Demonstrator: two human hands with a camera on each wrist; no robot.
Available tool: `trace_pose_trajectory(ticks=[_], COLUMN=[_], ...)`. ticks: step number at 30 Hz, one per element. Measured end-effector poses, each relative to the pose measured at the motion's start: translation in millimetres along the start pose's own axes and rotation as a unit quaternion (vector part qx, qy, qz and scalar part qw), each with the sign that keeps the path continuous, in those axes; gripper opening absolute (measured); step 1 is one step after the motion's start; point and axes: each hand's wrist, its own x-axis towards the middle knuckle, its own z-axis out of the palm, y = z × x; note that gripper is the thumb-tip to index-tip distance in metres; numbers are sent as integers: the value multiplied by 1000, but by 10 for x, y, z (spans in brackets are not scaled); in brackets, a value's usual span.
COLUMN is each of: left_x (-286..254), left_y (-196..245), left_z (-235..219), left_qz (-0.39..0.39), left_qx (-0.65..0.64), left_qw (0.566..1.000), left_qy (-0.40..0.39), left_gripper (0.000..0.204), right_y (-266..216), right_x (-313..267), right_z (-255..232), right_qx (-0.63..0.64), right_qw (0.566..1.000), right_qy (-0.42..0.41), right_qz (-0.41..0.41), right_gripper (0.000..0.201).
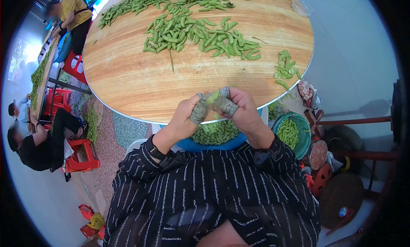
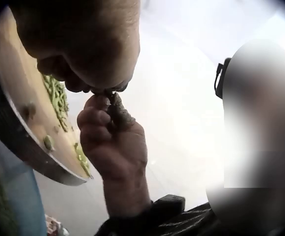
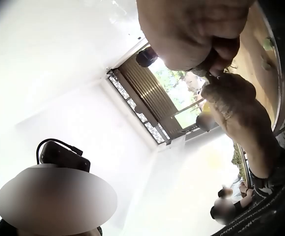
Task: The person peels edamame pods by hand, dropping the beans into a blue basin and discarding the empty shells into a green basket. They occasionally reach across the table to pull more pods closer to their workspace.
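In the head view a green pod (image 1: 212, 96) is pinched between both hands above the near rim of the round table. The left hand (image 1: 184, 116), with wrapped fingertips, curls its fingers at the pod's left end. On the other side the right hand (image 1: 244, 113), its thumb and finger also wrapped, grips the right end. Below them a blue basin (image 1: 183, 143) holds shelled green beans (image 1: 215, 133). Both wrist views show the left hand (image 2: 78, 44) and right hand (image 2: 115, 142) meeting at the fingertips; the pod is mostly hidden there.
Piles of pods (image 1: 183, 31) lie across the wooden table (image 1: 128, 76), with a small group (image 1: 285, 67) at its right edge. A green basket (image 1: 306, 138) of pods stands at lower right. Red stools (image 1: 81, 157) and several seated people are at left.
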Motion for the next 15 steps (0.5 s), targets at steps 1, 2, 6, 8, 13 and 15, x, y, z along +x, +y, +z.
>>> trace_pose_trajectory(ticks=[1,2,6,8,13,15], left_x=[-24,-38,-21,11,18,36], left_y=[-49,-88,-117,-73,-212,-123], left_z=[22,40,95,68,23,-6], left_qz=[-54,-106,-181,-231,-184,-112], left_qx=[-131,-260,-416,-588,-399,-93], left_qw=[990,960,891,774,897,989], left_qy=[1,1,21,-39,-54,-20], left_gripper=[24,27,31,29,20,18], right_y=[10,32,108,141,117,45], right_x=[8,14,80,120,99,47], right_z=[-3,-11,-42,-90,-153,-107], right_qx=[0,-16,-42,-58,-43,-11], right_qw=[1000,1000,994,991,998,1000], right_qy=[0,-7,-32,-39,-37,16], right_qz=[0,-19,-97,-113,-40,7], right_gripper=[7,8,11,12,13,11])
